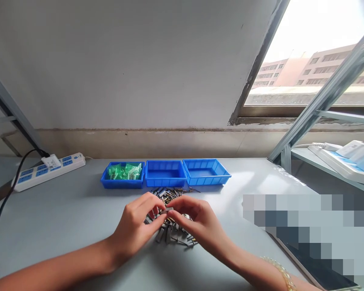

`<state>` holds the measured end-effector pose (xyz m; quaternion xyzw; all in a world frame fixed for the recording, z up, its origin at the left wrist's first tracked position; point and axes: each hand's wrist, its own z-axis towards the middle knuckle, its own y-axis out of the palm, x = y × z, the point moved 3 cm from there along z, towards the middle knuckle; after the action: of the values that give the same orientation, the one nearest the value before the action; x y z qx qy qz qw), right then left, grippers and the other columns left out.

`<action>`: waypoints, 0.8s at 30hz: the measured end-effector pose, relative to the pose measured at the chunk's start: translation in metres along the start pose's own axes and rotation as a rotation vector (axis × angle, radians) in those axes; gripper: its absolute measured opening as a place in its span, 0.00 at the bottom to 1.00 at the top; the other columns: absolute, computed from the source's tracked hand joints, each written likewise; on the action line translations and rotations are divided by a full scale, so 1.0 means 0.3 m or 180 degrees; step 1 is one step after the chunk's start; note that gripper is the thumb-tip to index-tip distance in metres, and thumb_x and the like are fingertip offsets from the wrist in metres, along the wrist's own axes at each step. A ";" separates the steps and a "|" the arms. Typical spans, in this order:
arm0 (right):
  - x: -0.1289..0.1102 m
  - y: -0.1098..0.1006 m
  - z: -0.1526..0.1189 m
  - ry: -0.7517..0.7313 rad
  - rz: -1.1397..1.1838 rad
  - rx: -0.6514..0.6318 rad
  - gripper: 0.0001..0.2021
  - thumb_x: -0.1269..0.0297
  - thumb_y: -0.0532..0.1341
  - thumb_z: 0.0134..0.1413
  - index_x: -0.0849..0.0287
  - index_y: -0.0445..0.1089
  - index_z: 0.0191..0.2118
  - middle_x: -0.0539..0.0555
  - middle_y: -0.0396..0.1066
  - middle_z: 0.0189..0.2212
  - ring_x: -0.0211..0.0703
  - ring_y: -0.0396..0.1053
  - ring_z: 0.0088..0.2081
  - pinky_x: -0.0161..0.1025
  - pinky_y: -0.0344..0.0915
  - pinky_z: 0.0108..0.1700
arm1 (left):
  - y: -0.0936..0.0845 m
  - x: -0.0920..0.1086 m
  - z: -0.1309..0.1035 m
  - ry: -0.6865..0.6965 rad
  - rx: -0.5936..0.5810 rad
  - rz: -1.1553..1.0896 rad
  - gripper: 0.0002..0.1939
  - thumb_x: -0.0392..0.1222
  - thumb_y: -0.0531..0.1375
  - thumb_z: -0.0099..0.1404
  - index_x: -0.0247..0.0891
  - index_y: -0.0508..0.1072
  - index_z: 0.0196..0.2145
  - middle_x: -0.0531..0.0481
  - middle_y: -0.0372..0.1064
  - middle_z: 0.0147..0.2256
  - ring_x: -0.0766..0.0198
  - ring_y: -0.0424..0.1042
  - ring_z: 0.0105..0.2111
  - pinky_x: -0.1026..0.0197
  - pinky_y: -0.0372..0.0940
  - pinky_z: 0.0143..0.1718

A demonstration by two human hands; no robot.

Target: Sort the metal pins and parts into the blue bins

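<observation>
Both hands meet over a loose pile of small metal parts (182, 239) in the middle of the table. Between the fingertips is a small silvery metal piece (169, 209); its exact kind is too small to make out. My left hand (136, 226) pinches it from the left, thumb and forefinger closed. My right hand (197, 220) pinches the same piece from the right. The pile mixes grey block-like pieces, thin pins and some brass-coloured bits. Part of it is hidden beneath my hands.
Behind the pile stand three blue bins in a row. The left bin (123, 184) holds green plastic bags; the middle bin (166, 182) and right bin (208, 180) show bare floors. A white power strip (50, 171) with a black cable lies left. Metal shelf posts (303, 113) rise at right.
</observation>
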<state>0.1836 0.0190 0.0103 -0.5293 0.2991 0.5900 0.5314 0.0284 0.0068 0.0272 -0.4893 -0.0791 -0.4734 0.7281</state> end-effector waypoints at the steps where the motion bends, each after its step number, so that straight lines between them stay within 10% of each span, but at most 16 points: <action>1: -0.005 -0.002 -0.006 -0.0195 -0.0169 0.0102 0.07 0.62 0.61 0.53 0.59 0.72 0.32 0.51 0.73 0.27 0.38 0.69 0.28 0.35 0.66 0.32 | 0.004 -0.002 -0.004 -0.0185 0.0051 -0.0190 0.03 0.36 0.58 0.62 0.39 0.72 0.31 0.51 0.71 0.29 0.64 0.69 0.26 0.62 0.66 0.29; 8: -0.025 0.031 -0.039 -0.1457 -0.0945 0.0197 0.07 0.61 0.62 0.55 0.57 0.72 0.29 0.49 0.64 0.24 0.36 0.64 0.25 0.33 0.64 0.26 | 0.077 -0.009 -0.035 -0.1853 -0.0804 -0.2614 0.08 0.41 0.67 0.51 0.37 0.72 0.27 0.50 0.75 0.27 0.60 0.74 0.30 0.61 0.67 0.33; 12: -0.029 0.020 -0.036 -0.1580 -0.1019 0.0306 0.06 0.62 0.62 0.55 0.57 0.70 0.29 0.49 0.65 0.23 0.36 0.64 0.25 0.33 0.64 0.26 | 0.066 -0.009 -0.043 -0.2206 -0.0683 -0.3020 0.10 0.39 0.68 0.50 0.37 0.72 0.30 0.49 0.76 0.29 0.60 0.74 0.32 0.60 0.66 0.36; 17: 0.000 -0.003 -0.016 -0.0850 -0.0438 0.0456 0.04 0.66 0.63 0.53 0.57 0.66 0.31 0.48 0.70 0.25 0.36 0.68 0.27 0.33 0.67 0.31 | 0.012 -0.006 -0.046 -0.2054 0.0169 -0.2689 0.04 0.33 0.61 0.55 0.39 0.71 0.30 0.49 0.76 0.35 0.59 0.74 0.40 0.57 0.66 0.45; 24: 0.059 0.029 0.010 0.0500 0.1169 -0.0147 0.13 0.58 0.68 0.45 0.58 0.64 0.28 0.51 0.74 0.27 0.39 0.73 0.31 0.35 0.69 0.34 | -0.010 0.003 -0.035 -0.1432 -0.0196 -0.2250 0.05 0.31 0.56 0.59 0.38 0.70 0.30 0.45 0.77 0.40 0.57 0.74 0.43 0.57 0.66 0.47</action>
<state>0.1769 0.0249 -0.0073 -0.5222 0.4176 0.6406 0.3776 0.0231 -0.0021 0.0242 -0.5448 -0.3850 -0.5776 0.4705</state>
